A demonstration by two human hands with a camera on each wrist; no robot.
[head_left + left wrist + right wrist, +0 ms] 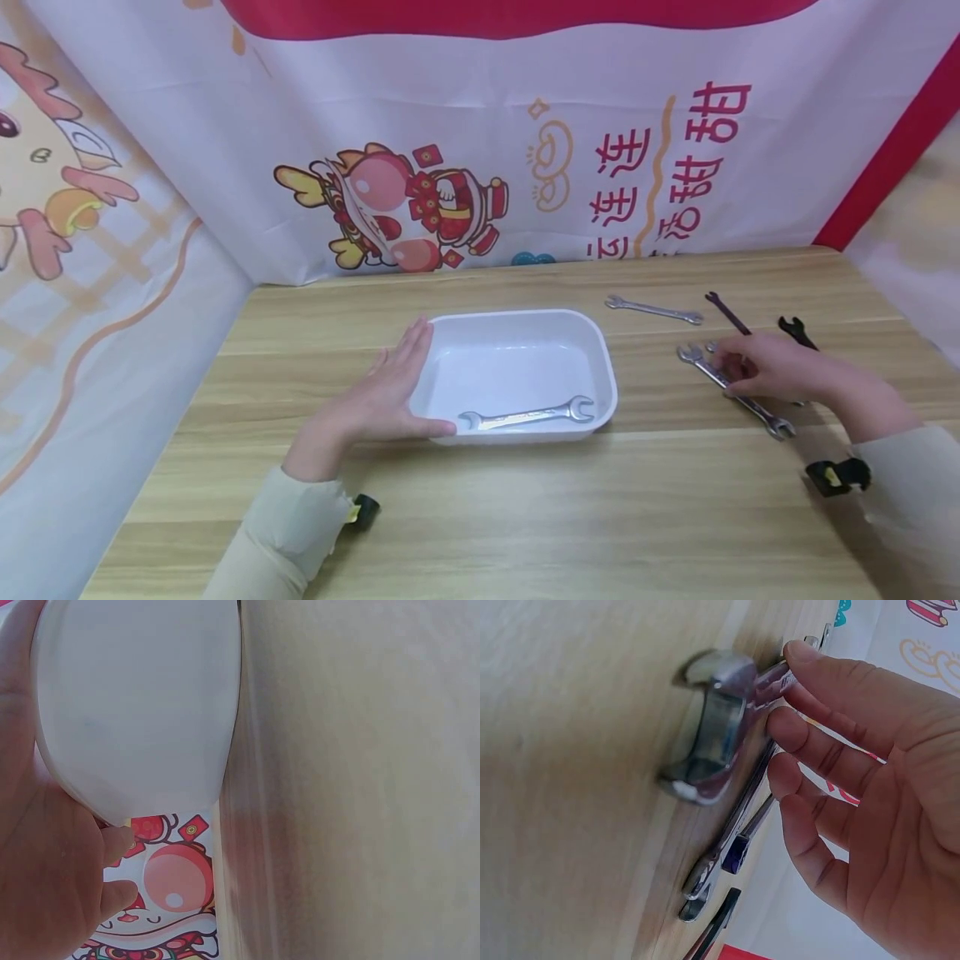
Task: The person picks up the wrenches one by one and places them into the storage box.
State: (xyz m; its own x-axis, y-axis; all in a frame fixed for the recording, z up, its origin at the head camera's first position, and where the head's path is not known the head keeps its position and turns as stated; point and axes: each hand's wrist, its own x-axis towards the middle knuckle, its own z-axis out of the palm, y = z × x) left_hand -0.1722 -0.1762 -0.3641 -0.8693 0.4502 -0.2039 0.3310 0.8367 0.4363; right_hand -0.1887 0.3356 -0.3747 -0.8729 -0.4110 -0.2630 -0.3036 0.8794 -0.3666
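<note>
My left hand (386,396) lies along the left end of a white plastic tray (609,392), its fingers extended by the rim and its thumb at the near edge. Inside the tray rests a silver open-end wrench (528,417). With thumb and fingertips, my right hand (783,367) pinches another silver open-end wrench (753,408) near its middle. The right wrist view shows that wrench's open jaw end up close, with the hand (877,780) beside it. Just behind it lies one more silver wrench (711,347), mostly hidden by the hand.
Farther back on the wooden table (525,517) lie a silver wrench (652,310), a dark slim wrench (727,313) and a black wrench (797,332). A printed cloth (465,92) hangs along the table's back edge, and another cloth (112,350) borders the left side.
</note>
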